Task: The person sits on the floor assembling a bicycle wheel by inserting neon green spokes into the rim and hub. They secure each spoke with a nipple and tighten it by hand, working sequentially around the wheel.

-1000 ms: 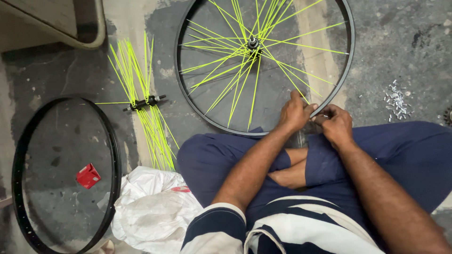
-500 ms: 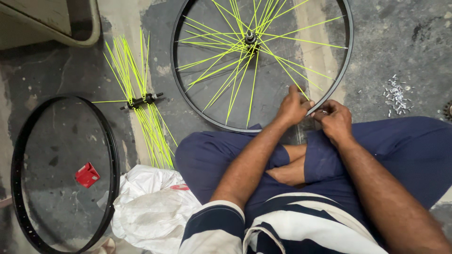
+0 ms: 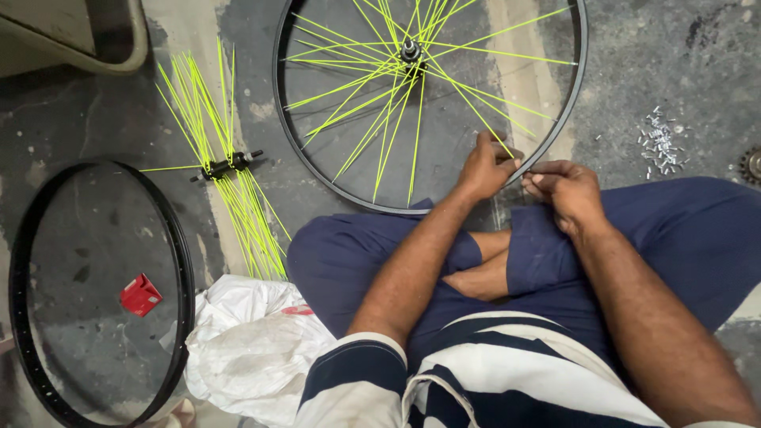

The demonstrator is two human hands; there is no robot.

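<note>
1. Rough grey concrete floor (image 3: 682, 63) carries everything; the person sits cross-legged on it with a black wheel rim (image 3: 583, 87) tilted against the knees.
2. Inside that rim, neon-yellow spokes (image 3: 372, 119) fan out from a hub (image 3: 410, 52) near the top of the view. Many ends look short of the rim, so the lacing seems only partly done.
3. The left hand (image 3: 485, 168) is pinched at the rim's lower edge, its grip closed on the end of one spoke where it meets the rim. The right hand (image 3: 564, 186) sits just beside it, fingertips closed on something too small to make out, possibly a nipple.
4. A heap of small silver nipples (image 3: 658, 143) lies well apart to the right.
5. Risks, as I judge them: a tiny part could slip from the fingertips and be lost on the mottled floor; a spoke fed into the wrong hole would upset the pattern; bending a thin spoke too sharply could kink it.
6. To the left lie a second hub with loose spokes (image 3: 230, 166), an empty black rim (image 3: 178, 261) ringing a small red box (image 3: 140, 294), and a white plastic bag (image 3: 246, 341). Rolling or leaning the wheel could tangle with those loose spokes.
</note>
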